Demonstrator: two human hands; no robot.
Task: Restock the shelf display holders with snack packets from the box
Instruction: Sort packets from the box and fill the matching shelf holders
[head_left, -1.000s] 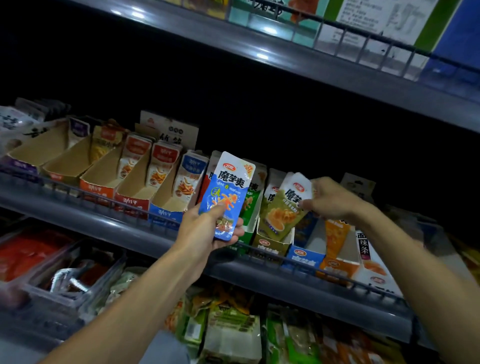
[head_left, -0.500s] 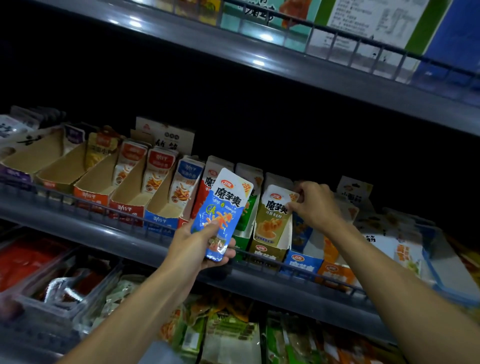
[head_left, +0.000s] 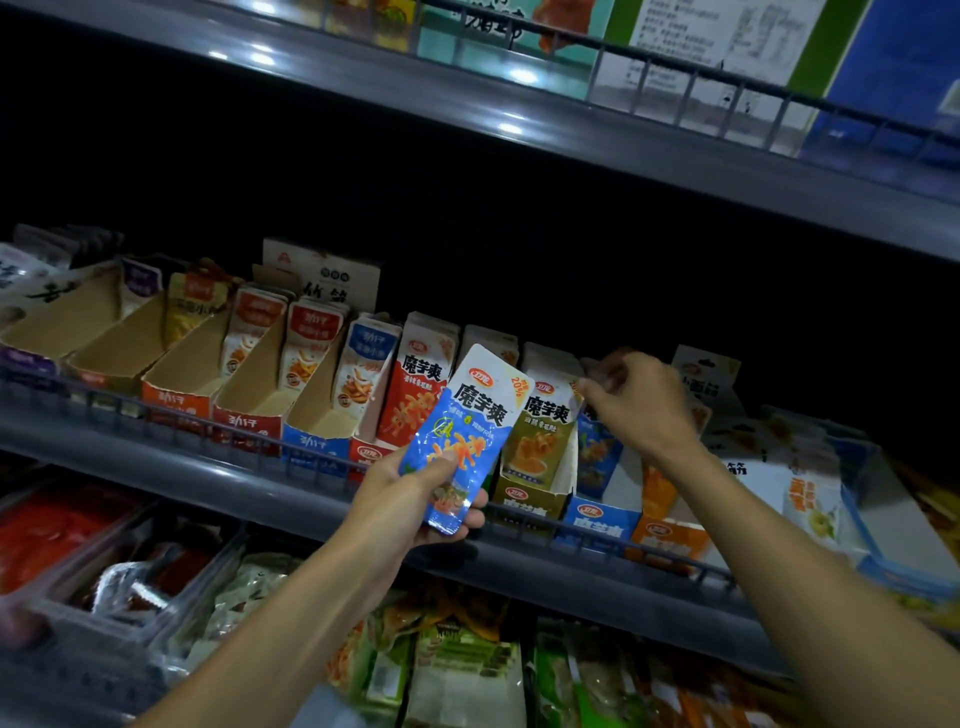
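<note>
My left hand (head_left: 415, 499) grips a blue snack packet (head_left: 470, 415) by its lower end and holds it upright in front of the middle shelf. My right hand (head_left: 644, 410) reaches to the olive-green packet (head_left: 545, 431) standing in its olive cardboard holder (head_left: 530, 506), with thumb and fingers pinched at the packet's top right corner. A red packet (head_left: 418, 395) stands in the holder just left of the blue one. A blue holder (head_left: 597, 525) sits right of the olive one, under my right wrist. No box is in view.
Several cardboard holders (head_left: 182, 364) to the left are mostly hollow, with packets only at the back. A wire rail (head_left: 208, 467) runs along the shelf front. The upper shelf (head_left: 571, 124) hangs overhead. Bagged goods (head_left: 467, 675) fill the shelf below.
My right hand has lowered the olive-green packet into its holder and now stays at its top corner. My left hand with the blue packet has dropped slightly.
</note>
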